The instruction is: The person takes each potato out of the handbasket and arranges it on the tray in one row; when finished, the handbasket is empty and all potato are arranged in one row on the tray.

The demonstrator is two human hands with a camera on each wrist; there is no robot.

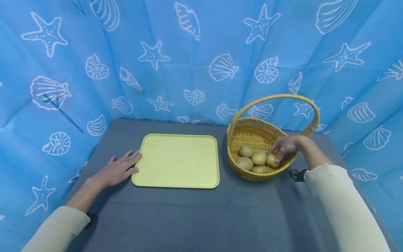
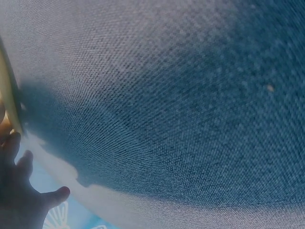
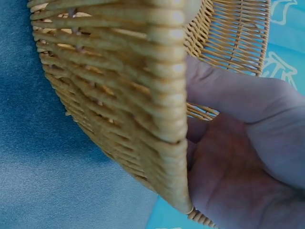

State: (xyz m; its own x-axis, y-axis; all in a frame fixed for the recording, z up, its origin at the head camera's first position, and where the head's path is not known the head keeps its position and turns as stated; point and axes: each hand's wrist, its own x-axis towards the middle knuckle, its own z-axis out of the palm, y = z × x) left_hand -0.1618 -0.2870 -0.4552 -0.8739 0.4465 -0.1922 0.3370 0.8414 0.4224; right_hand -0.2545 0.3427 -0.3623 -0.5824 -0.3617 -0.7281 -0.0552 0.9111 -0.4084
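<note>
My right hand reaches over the rim of a wicker basket, its thumb and fingers around a potato inside. Several more potatoes lie beside that one on the basket floor. The right wrist view has the basket wall hiding my fingertips and the held potato; the palm shows behind the rim. With fingers spread, my left hand touches the left edge of a pale yellow tray. Part of that hand shows dark at the left wrist view's corner.
A grey cloth covers the table. The basket's tall arched handle rises above my right hand. Behind the table hangs a blue curtain printed with shells and starfish, which also runs along both sides.
</note>
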